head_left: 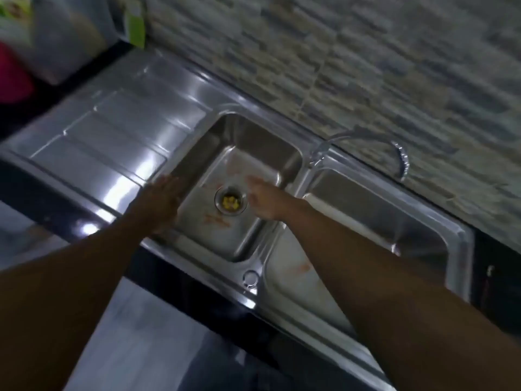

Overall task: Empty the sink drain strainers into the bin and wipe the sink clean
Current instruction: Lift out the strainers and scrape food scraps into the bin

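I see left hand (pixel 160 201) open flat, empty, on sink (pixel 253 131) rim; right hand (pixel 265 201) open, empty, at 3 o'clock of strainer (pixel 231 201).

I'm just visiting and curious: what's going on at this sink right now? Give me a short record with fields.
place: steel double sink with drainboard, stone-look wall behind
left basin: strainer in the drain, yellow scraps in it, reddish smears on the floor
right basin: mostly hidden by the right arm, reddish smear near its front
left hand: flat, fingers spread, at the left basin's edge, holding nothing
right hand: reaching in beside the strainer, open, holding nothing
tap: curved, over the right basin, no water seen
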